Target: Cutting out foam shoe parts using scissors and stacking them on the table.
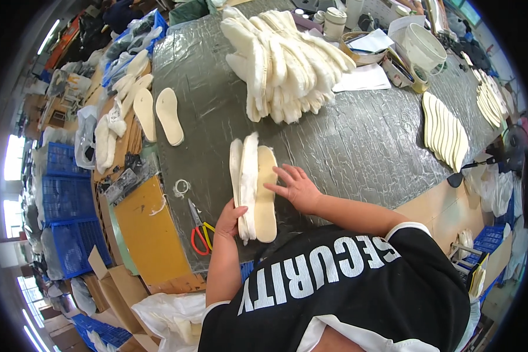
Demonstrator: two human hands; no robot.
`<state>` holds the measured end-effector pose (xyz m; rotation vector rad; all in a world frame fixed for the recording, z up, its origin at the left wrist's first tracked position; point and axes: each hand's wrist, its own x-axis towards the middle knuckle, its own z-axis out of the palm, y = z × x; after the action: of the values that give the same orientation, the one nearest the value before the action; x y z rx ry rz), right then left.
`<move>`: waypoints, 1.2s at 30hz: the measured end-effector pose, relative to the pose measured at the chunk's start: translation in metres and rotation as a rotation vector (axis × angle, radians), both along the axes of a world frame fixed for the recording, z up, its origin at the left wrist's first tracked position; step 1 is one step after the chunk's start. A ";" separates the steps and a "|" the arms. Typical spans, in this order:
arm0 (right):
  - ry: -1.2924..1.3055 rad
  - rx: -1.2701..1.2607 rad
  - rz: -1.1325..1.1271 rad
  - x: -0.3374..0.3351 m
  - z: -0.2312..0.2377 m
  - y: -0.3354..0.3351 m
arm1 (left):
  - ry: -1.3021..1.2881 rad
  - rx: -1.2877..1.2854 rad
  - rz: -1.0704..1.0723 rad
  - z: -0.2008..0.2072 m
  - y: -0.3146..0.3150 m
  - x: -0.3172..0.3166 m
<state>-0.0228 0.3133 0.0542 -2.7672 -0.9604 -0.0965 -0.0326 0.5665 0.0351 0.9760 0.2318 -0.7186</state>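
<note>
A small bundle of insoles stands on edge at the near side of the table: a white fleecy one (249, 188) in the middle and a thin pale one (234, 170) at its left. On the right leans a smooth cream insole (266, 205), flat face up. My left hand (230, 219) is closed round the bundle's lower left side, thumb on the fleece. Fingers spread, my right hand (296, 186) touches the cream insole's right edge with its fingertips. Red-handled scissors (198, 233) and a tool with yellow grips (208, 226) lie left of my left hand.
A tall heap of fleecy insoles (287, 64) covers the table's far middle. Two cream insoles (169, 114) lie at the left edge. Fanned pale insoles (444, 132) sit far right, near a white bucket (423, 47) and a tape roll (419, 79). Blue crates (70, 199) stand at left.
</note>
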 end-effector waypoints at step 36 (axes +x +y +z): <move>0.108 -0.133 0.344 0.045 0.032 0.046 | -0.435 1.810 0.007 -0.001 0.102 0.247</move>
<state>0.0224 0.3593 0.0861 -2.6411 -1.4395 0.1737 0.2139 0.6686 0.0337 2.7905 0.5057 -0.0810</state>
